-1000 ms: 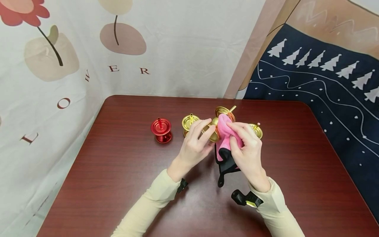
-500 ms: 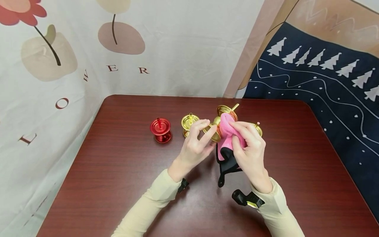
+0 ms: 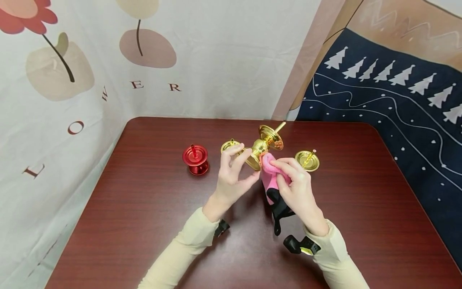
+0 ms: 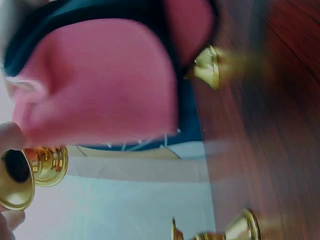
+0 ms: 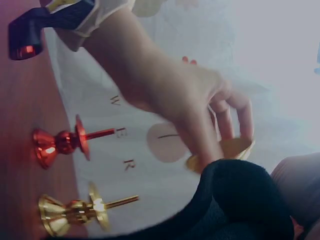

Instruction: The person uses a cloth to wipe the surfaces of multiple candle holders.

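Note:
Tilted in mid-air over the far part of the table is a gold candle holder (image 3: 259, 147), its spike pointing up and right. My left hand (image 3: 231, 178) grips its base rim between thumb and fingers; the right wrist view also shows these fingers on the rim. A pink cloth (image 3: 270, 180) with black edging and a black loop is pinched in my right hand (image 3: 298, 190). Its bunched upper end touches the side of the holder's base. In the left wrist view the cloth (image 4: 110, 90) looms large and blurred, next to the base's hollow underside.
A red candle holder (image 3: 195, 159) stands upright to the left on the dark red wooden table (image 3: 151, 208). Another gold holder (image 3: 228, 144) is partly behind my left hand; a further gold one (image 3: 307, 161) stands right. Printed cloths hang behind the table.
The cloth has slid down from the holder's middle to its base rim, baring the body. Both hands have shifted slightly left, and the right-hand gold holder is now fully uncovered.

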Motion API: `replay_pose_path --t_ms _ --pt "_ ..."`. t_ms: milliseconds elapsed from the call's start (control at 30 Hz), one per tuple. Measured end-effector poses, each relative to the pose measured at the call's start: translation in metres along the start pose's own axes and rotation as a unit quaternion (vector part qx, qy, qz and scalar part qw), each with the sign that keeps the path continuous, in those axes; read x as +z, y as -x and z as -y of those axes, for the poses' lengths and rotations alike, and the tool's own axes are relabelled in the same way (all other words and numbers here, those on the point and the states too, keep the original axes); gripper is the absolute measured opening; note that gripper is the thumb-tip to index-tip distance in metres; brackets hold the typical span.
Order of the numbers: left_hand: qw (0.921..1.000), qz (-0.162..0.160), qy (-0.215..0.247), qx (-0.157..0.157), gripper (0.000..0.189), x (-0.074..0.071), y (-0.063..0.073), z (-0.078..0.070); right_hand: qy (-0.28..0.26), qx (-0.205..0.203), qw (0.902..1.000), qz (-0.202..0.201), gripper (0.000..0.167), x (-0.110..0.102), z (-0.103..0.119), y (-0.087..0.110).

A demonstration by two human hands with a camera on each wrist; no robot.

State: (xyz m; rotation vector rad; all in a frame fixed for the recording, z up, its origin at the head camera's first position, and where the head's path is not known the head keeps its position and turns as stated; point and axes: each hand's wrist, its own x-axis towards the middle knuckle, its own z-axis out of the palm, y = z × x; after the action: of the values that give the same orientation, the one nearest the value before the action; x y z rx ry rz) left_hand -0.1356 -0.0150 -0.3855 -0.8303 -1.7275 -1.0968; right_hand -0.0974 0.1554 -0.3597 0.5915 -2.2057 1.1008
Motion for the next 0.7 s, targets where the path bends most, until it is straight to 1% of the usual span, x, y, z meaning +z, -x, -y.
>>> replay_pose_path --t_ms 67,133,167,200,233,267,300,367,400,433,467,500,533,600,667,700 --pt "0.9984 -0.010 0.029 -0.047 0.060 0.000 -0.001 -0.003 -0.008 0.020 0.9997 0.012 0.037 0.002 -0.006 0.002" --pt "0.9917 -0.016 0.062 -0.112 0.062 0.000 -0.002 -0.007 -0.026 0.055 0.9981 0.014 0.036 0.005 -0.012 0.004" --pt "0.9855 -0.016 0.084 -0.147 0.062 0.000 -0.002 -0.010 -0.043 0.080 0.9957 0.013 0.035 0.006 -0.013 0.005" --pt "0.9772 -0.017 0.109 -0.181 0.063 0.001 -0.002 -0.012 -0.072 0.111 0.9912 0.008 0.033 0.007 -0.014 0.006" --pt "0.9663 -0.020 0.138 -0.216 0.064 0.002 -0.001 -0.014 -0.109 0.149 0.9829 0.001 0.032 0.008 -0.015 0.006" --pt "0.9524 -0.024 0.170 -0.252 0.063 0.003 -0.001 -0.016 -0.149 0.189 0.9704 -0.009 0.031 0.009 -0.014 0.006" --pt "0.9372 -0.028 0.201 -0.284 0.062 0.004 -0.001 -0.018 -0.191 0.228 0.9544 -0.020 0.031 0.010 -0.014 0.007" --pt "0.9057 -0.037 0.253 -0.338 0.060 0.006 -0.001 -0.021 -0.269 0.295 0.9160 -0.042 0.030 0.011 -0.012 0.006" --pt "0.8910 -0.042 0.273 -0.360 0.059 0.007 -0.002 -0.022 -0.301 0.319 0.8974 -0.052 0.030 0.011 -0.011 0.006" --pt "0.8777 -0.046 0.289 -0.379 0.059 0.008 -0.002 -0.022 -0.323 0.336 0.8825 -0.059 0.029 0.011 -0.010 0.006" --pt "0.8683 -0.047 0.296 -0.395 0.058 0.008 -0.003 -0.023 -0.340 0.347 0.8722 -0.063 0.029 0.011 -0.009 0.006" --pt "0.8612 -0.048 0.299 -0.408 0.058 0.009 -0.003 -0.023 -0.349 0.352 0.8662 -0.065 0.029 0.011 -0.009 0.005" --pt "0.8567 -0.049 0.299 -0.417 0.057 0.010 -0.003 -0.023 -0.356 0.354 0.8622 -0.067 0.030 0.011 -0.008 0.005" --pt "0.8507 -0.050 0.299 -0.430 0.057 0.011 -0.004 -0.022 -0.363 0.351 0.8603 -0.069 0.033 0.011 -0.006 0.006" --pt "0.8439 -0.056 0.302 -0.440 0.056 0.013 -0.004 -0.020 -0.360 0.342 0.8656 -0.067 0.036 0.010 -0.003 0.006" --pt "0.8386 -0.061 0.306 -0.447 0.056 0.013 -0.004 -0.019 -0.357 0.334 0.8702 -0.064 0.037 0.010 -0.001 0.006"
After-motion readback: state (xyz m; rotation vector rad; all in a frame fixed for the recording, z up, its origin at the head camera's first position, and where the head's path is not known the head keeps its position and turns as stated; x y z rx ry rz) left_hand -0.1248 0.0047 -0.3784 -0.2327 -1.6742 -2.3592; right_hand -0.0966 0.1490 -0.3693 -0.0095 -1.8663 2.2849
